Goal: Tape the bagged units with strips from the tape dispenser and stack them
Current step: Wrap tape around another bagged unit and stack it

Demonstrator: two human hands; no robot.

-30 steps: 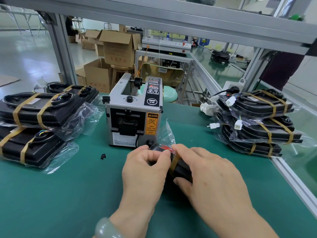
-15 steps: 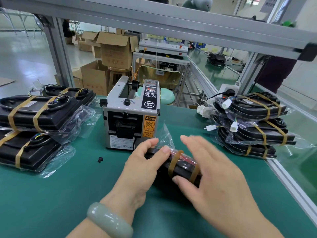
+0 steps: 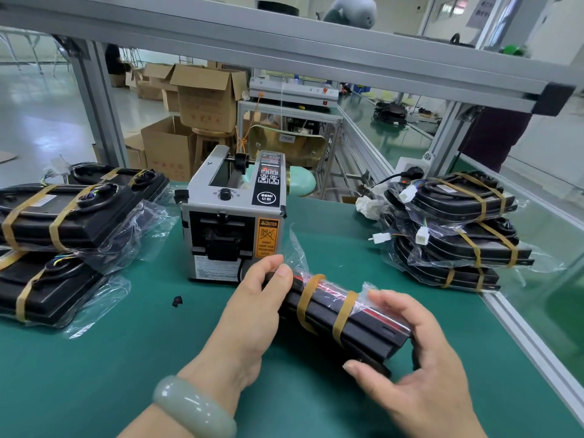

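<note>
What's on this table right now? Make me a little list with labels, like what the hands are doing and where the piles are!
Left hand: the left hand grips one end of the black unit in a clear plastic bag
Right hand: the right hand grips the other end
Tape: two brown tape strips wrap around the held unit
Machine: grey box-shaped tape dispenser, just behind the unit
Piles: right stack of taped units; left stack of taped units
Table: green mat

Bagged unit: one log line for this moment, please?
bagged unit: two tape strips on | left hand: grips it | right hand: grips it | stacked: no
</note>
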